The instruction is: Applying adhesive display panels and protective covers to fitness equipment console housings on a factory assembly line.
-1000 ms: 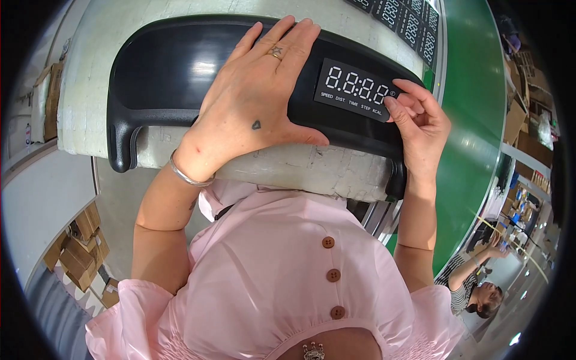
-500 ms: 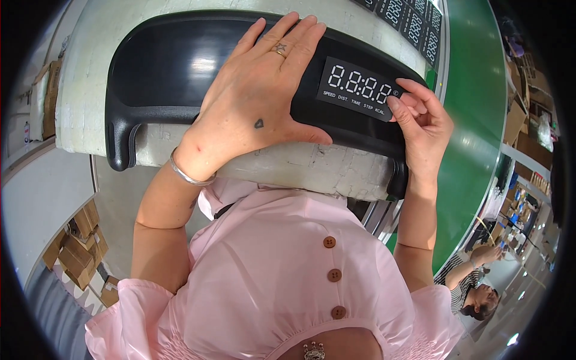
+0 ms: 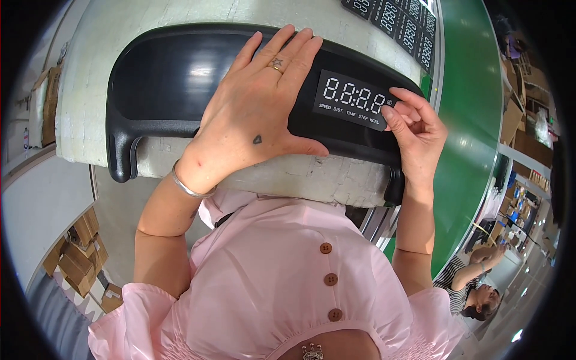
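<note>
A long black plastic panel (image 3: 162, 78), curved with a leg at each end, lies across the padded, film-wrapped work surface in front of me. On its right part sits a dark rectangular display label (image 3: 349, 101) with white segment digits and small lettering. My left hand (image 3: 252, 105) rests flat on the panel's middle, fingers stretched towards the far edge and thumb out to the right. At the label's right end, my right hand (image 3: 420, 129) pinches the edge between thumb and index finger. Whether the label's underside touches the panel all over cannot be seen.
Sheets of similar dark labels (image 3: 402, 27) lie at the far right of the wrapped surface (image 3: 84, 120). A green conveyor-like belt (image 3: 462, 120) runs along the right. Cardboard boxes (image 3: 78, 264) stand low at the left. Another person (image 3: 474, 288) works at the far right.
Panel, label and both hands appear slightly lower in the picture, along with the surroundings. My hands keep nearly the same hold and place on the panel and label.
</note>
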The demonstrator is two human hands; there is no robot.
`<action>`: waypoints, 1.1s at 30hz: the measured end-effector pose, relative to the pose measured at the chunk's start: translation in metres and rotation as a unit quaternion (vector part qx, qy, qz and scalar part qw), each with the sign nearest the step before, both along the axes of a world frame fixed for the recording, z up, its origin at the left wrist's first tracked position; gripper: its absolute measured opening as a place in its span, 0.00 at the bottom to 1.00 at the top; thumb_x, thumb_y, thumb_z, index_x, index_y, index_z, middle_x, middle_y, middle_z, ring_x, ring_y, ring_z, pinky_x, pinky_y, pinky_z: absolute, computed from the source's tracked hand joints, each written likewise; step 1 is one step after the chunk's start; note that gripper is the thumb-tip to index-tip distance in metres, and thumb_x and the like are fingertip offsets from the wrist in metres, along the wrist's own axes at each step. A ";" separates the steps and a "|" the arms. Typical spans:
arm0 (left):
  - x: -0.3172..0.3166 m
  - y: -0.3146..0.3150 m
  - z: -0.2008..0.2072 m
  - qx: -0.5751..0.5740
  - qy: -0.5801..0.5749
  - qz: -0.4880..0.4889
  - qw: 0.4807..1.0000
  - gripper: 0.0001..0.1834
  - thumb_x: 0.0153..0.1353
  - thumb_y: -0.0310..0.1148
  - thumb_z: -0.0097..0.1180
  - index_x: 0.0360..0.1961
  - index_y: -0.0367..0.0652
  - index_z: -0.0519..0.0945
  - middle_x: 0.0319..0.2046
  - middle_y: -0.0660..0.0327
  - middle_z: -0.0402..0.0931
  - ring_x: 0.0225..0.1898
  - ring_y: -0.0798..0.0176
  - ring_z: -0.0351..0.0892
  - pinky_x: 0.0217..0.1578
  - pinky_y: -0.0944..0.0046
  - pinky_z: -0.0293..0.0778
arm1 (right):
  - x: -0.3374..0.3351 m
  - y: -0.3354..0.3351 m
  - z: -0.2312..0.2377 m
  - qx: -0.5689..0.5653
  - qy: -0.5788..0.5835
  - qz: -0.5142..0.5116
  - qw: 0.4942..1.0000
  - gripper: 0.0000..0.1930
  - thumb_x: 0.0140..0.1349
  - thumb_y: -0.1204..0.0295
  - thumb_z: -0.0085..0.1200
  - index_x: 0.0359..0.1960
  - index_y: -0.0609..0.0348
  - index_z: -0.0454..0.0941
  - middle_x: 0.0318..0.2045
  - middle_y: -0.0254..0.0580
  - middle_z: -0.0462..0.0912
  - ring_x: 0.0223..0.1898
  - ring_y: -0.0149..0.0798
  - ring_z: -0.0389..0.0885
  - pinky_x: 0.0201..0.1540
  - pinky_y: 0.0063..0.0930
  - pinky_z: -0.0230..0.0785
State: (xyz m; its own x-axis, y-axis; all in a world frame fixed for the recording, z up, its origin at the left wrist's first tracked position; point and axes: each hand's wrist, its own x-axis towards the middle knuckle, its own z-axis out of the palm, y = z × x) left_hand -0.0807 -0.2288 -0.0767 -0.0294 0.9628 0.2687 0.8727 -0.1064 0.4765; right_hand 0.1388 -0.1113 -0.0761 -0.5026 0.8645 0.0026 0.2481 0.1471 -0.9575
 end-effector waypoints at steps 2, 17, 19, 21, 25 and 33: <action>0.000 0.000 -0.001 -0.010 -0.005 0.004 1.000 0.62 0.29 0.56 0.73 0.64 0.32 0.60 0.62 0.48 0.63 0.67 0.47 0.57 0.66 0.48 0.51 | -0.001 -0.001 0.000 -0.002 0.001 -0.001 1.000 0.15 0.54 0.82 0.63 0.45 0.61 0.81 0.28 0.30 0.79 0.29 0.20 0.75 0.31 0.16 0.75; -0.003 0.002 0.004 -0.042 -0.005 -0.001 0.999 0.63 0.28 0.56 0.73 0.65 0.34 0.60 0.64 0.51 0.62 0.68 0.48 0.55 0.67 0.49 0.48 | -0.001 -0.001 0.003 -0.026 -0.001 0.013 1.000 0.16 0.55 0.84 0.61 0.47 0.63 0.79 0.28 0.32 0.81 0.29 0.20 0.76 0.32 0.14 0.73; -0.003 0.001 0.004 -0.041 -0.005 -0.003 0.999 0.63 0.28 0.56 0.73 0.65 0.35 0.60 0.64 0.51 0.62 0.68 0.48 0.55 0.67 0.49 0.49 | -0.002 -0.001 0.002 -0.025 0.000 0.017 1.000 0.16 0.55 0.84 0.61 0.47 0.63 0.79 0.28 0.31 0.81 0.29 0.19 0.76 0.33 0.12 0.71; -0.004 0.000 0.004 -0.034 -0.012 -0.003 0.999 0.63 0.27 0.56 0.73 0.65 0.35 0.60 0.64 0.51 0.62 0.68 0.47 0.56 0.66 0.48 0.50 | -0.002 -0.001 0.003 -0.020 -0.006 0.017 1.000 0.16 0.55 0.84 0.61 0.47 0.62 0.79 0.28 0.31 0.81 0.29 0.19 0.75 0.33 0.11 0.70; -0.003 0.000 0.003 -0.021 -0.011 -0.007 1.000 0.64 0.27 0.56 0.73 0.65 0.35 0.60 0.64 0.51 0.62 0.67 0.47 0.57 0.66 0.47 0.51 | -0.002 -0.001 0.004 -0.022 -0.012 0.015 1.000 0.17 0.54 0.84 0.62 0.47 0.62 0.79 0.28 0.29 0.80 0.29 0.17 0.75 0.33 0.10 0.67; -0.002 0.001 0.006 -0.032 -0.002 -0.001 1.000 0.63 0.26 0.57 0.72 0.64 0.34 0.62 0.64 0.52 0.62 0.67 0.47 0.58 0.66 0.46 0.51 | -0.002 -0.002 0.003 -0.032 -0.001 0.011 0.999 0.17 0.54 0.84 0.62 0.46 0.60 0.80 0.28 0.27 0.80 0.29 0.16 0.74 0.32 0.08 0.67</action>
